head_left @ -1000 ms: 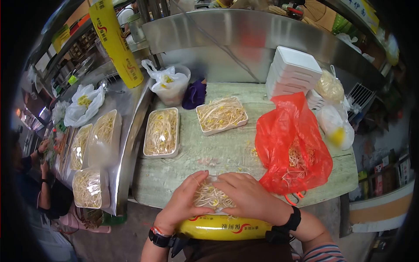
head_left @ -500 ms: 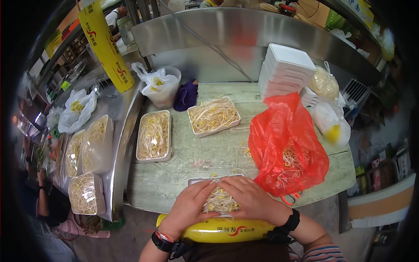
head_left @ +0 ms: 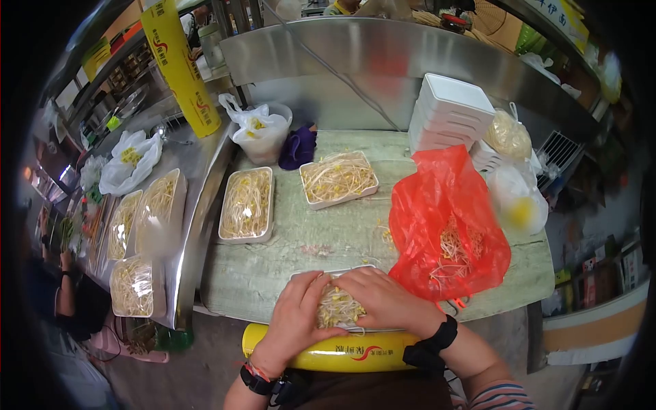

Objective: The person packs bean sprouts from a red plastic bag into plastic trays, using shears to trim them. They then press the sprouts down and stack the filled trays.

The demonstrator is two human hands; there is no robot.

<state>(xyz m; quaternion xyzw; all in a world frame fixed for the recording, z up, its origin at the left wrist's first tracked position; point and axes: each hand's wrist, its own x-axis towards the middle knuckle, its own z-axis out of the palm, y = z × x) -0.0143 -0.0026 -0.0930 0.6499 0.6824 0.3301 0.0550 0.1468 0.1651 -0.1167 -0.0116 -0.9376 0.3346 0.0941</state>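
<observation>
A white foam tray lies at the table's near edge, heaped with bean sprouts. My left hand curves over the heap from the left, its fingers together and its thumb along the near side. From the right, my right hand cups the same sprouts, fingers pressed against them. Both hands are closed around the heap, and much of the tray is hidden beneath them. Just below, a yellow roll of cling film lies crosswise against my body.
An open red plastic bag of sprouts lies right. Stacked white trays stand behind it. Two filled trays, one upright and one slanted, sit on the table. Several wrapped trays rest on the steel counter at left.
The view has shifted slightly. My hands stay on the sprouts; the right hand has slid over the heap, and more sprouts show between the hands.
</observation>
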